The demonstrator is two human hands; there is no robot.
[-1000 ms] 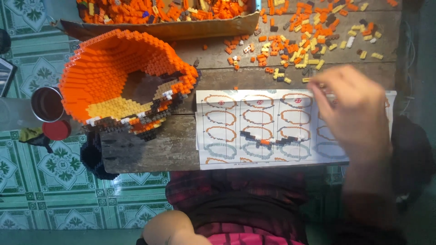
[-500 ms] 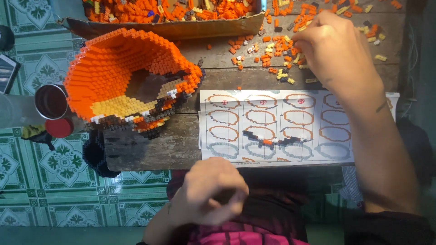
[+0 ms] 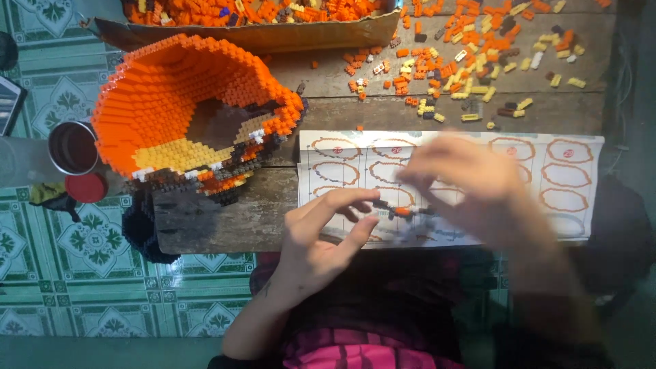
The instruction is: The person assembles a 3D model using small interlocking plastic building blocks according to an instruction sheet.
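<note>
A short strip of dark and orange bricks (image 3: 400,210) lies on the instruction sheet (image 3: 574,184), close to the table's near edge (image 3: 205,236). The sheet's right half is bare. The big orange brick shell (image 3: 184,116) sits well to the left; loose bricks (image 3: 478,61) and a cardboard tray (image 3: 273,31) lie beyond. The left hand (image 3: 321,239), fingers spread and loose, nearly touches the strip's left end. The right hand (image 3: 471,181) hovers blurred above it; its grip cannot be told.

Head view, straight down, near wooden table (image 3: 219,222)
</note>
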